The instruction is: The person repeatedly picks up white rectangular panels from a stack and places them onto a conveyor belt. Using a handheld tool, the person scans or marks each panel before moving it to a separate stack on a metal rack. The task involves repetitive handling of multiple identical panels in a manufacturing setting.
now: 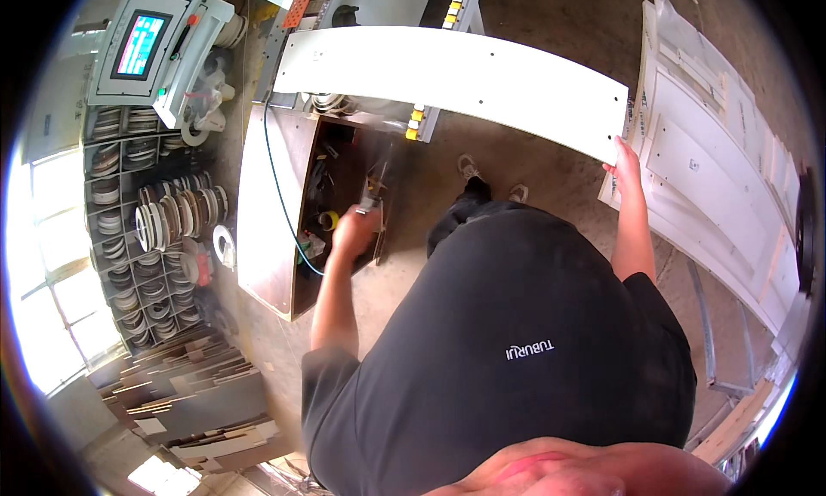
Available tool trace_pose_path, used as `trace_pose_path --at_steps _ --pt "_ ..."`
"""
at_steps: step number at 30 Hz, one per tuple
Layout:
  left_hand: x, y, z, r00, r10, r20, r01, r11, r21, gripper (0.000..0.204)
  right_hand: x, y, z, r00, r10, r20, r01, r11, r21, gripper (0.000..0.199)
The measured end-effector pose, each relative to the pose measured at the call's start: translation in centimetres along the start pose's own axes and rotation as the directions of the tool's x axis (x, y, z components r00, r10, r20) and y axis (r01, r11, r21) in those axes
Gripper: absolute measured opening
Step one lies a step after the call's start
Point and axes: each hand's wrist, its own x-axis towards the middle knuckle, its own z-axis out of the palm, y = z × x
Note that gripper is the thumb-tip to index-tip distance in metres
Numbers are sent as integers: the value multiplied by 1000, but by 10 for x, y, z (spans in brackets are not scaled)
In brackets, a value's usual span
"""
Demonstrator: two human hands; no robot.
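A long white panel (447, 70) with several small dark holes lies across the machine's supports in front of me. My right hand (626, 165) grips its near right corner, fingers at the edge. My left hand (354, 231) is closed over the open-topped wooden cabinet, around a small tool with a grey metal end (370, 205); blur hides its exact kind. A thin blue hose (280, 186) hangs from the machine and runs down to near my left wrist. Whether it joins the tool cannot be seen.
The cabinet (271, 212) holds loose tools and a yellow tape roll (329, 220). A control box (142, 44) with a lit screen stands at far left, above racked edge-band rolls (176, 216). Stacked white panels (705, 160) stand at right. Board offcuts (198, 401) lie lower left.
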Motion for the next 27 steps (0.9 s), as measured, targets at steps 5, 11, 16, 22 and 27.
trace_pose_path --at_steps 5,11,16,22,27 --pt "-47 89 43 884 204 420 -341 897 282 50 5 -3 2 999 -23 -44 19 997 -75 55" --pt "21 10 -2 997 -50 -62 50 999 -6 48 17 -2 -4 994 -20 -112 2 987 -158 55" --pt "103 -64 -65 855 -487 -178 152 563 -812 30 13 -13 4 989 -10 -146 -22 975 -220 53" --pt "155 -56 -91 861 -507 -50 107 276 -955 31 0 -26 3 980 -46 -194 -8 963 -270 53" --pt "155 11 -28 998 -56 5 34 522 -852 31 -15 -48 6 969 -68 -236 -25 929 -370 51"
